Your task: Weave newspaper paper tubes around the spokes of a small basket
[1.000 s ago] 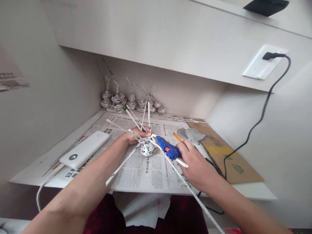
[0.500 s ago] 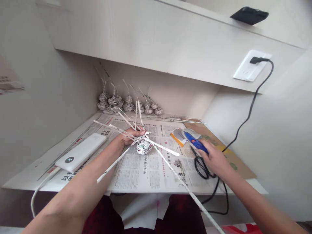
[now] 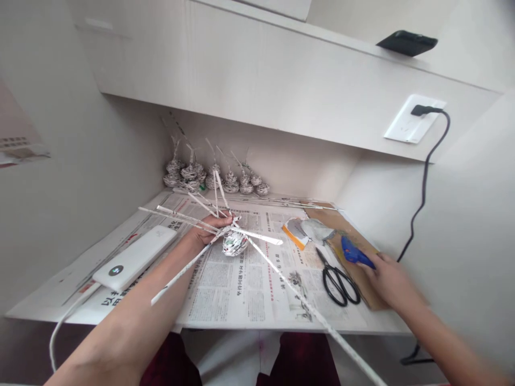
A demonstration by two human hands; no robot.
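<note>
My left hand (image 3: 208,226) pinches a small woven newspaper gourd piece (image 3: 235,244) near its top. Long rolled-paper strips fan out from it, the longest running to the lower right past the table's front edge. My right hand (image 3: 389,279) is wrapped around a blue glue gun (image 3: 354,252), held above a brown cardboard sheet at the right; my fingers partly hide its handle. Black-handled scissors (image 3: 340,285) lie left of that hand on newspaper and cardboard. Just left of the glue gun sits a crumpled clear and orange wrapper (image 3: 298,234).
Several woven paper gourds (image 3: 215,179) stand along the back wall. Rolled paper strips (image 3: 281,202) lie before them. A white power bank (image 3: 134,257) with a cable is at the left. A black cord (image 3: 422,198) hangs from the wall socket (image 3: 414,119).
My right hand has moved the glue gun right, away from the wrapper and over the cardboard, uncovering the scissors. My left hand keeps its grip on the woven piece.
</note>
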